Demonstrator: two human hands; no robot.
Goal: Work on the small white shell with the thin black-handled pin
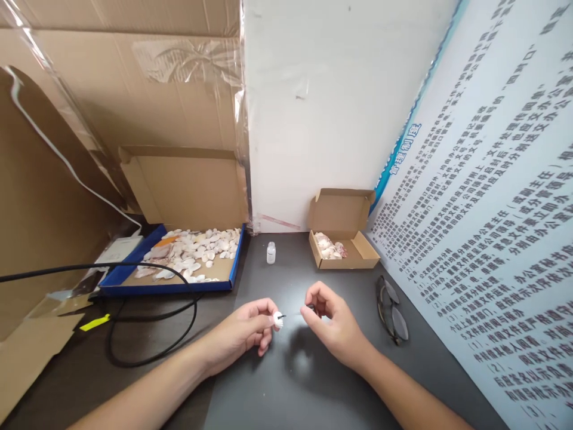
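Observation:
My left hand (256,325) pinches a small white seashell (278,321) between thumb and fingers. Between the thumb and fingers of my right hand (332,319) is a brush applicator with a black cap (312,308). Its thin pale stem points left, and the dark brush tip (282,316) is at the shell; whether it touches cannot be made out. Beyond both hands a small clear bottle (271,253) stands upright on the dark table, with no cap on its neck.
At the left, a blue-edged box (168,289) holds many shells. A small cardboard box (344,263) with shells stands back right. Glasses (393,310) lie right of my right hand. A black cable (196,310) loops across the left side, near a yellow strip (95,322).

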